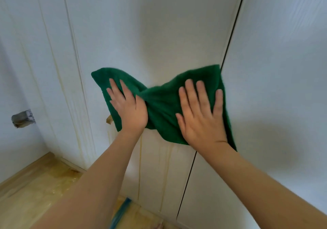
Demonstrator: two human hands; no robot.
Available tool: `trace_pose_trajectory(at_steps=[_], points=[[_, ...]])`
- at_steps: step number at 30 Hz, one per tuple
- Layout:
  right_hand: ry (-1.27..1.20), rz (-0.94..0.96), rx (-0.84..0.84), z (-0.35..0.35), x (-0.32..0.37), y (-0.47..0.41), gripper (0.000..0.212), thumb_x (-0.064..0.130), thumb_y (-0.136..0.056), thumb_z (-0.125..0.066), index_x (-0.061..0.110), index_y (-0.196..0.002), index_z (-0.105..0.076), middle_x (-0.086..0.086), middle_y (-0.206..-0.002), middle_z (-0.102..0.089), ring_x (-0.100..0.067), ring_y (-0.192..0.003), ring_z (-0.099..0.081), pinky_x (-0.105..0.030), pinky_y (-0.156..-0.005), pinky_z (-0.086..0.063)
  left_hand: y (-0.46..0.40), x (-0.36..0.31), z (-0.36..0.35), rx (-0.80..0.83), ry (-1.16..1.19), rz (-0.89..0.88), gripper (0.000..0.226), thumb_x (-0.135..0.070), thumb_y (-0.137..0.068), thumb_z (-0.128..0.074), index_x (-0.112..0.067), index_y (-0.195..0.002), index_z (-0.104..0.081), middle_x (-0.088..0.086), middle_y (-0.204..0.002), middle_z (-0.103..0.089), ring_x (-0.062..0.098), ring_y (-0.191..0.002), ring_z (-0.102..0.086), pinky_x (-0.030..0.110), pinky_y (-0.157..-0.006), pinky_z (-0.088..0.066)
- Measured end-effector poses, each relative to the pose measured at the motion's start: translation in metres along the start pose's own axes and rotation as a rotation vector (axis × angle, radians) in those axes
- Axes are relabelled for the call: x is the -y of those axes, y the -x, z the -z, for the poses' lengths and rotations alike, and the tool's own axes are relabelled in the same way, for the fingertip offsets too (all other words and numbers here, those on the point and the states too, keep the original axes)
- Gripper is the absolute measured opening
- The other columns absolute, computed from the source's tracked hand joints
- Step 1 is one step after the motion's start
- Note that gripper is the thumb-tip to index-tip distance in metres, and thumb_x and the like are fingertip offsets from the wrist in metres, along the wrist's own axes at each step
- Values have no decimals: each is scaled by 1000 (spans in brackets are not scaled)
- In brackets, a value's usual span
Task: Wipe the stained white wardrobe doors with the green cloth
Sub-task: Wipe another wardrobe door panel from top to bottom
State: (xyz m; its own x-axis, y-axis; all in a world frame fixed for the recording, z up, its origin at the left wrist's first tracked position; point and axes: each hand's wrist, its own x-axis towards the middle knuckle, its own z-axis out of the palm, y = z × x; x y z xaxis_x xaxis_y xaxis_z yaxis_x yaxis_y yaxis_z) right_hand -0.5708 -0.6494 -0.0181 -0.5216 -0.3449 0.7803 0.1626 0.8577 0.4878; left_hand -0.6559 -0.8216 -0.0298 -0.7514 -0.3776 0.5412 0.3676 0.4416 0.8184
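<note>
Both hands press the green cloth flat on the white wardrobe door in the middle of the frame. The left hand lies on the left end of the cloth and the right hand lies on the right end. The fingers of both hands are straight and spread out. They push on the cloth and do not curl round it. The cloth is long from side to side and bunched in the middle, between the two hands. Its right edge reaches the dark gap between this door and the next door on the right.

Yellow drip stains run down the door just below the cloth, so the dirt lies under the hands, lower in the frame. I think the next wipe should go down. Both hands are about as near to the drips. More yellow streaks run down the panel at the left. A small brown bit sticks out by the cloth's lower left edge and could catch the cloth. The wooden floor shows at the lower left, and something blue lies near the bottom.
</note>
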Motion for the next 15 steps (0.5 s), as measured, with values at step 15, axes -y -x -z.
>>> trace_pose_trajectory(at_steps=[15], points=[[-84, 101, -14, -14, 37, 8, 71, 43, -103, -36, 6, -158, -10, -14, -165, -3, -30, -152, -5, -59, -117, 13, -4, 25, 21, 85, 58, 47, 71, -53, -94, -37, -33, -157, -11, 15, -166, -7, 39, -153, -10, 57, -124, -15]])
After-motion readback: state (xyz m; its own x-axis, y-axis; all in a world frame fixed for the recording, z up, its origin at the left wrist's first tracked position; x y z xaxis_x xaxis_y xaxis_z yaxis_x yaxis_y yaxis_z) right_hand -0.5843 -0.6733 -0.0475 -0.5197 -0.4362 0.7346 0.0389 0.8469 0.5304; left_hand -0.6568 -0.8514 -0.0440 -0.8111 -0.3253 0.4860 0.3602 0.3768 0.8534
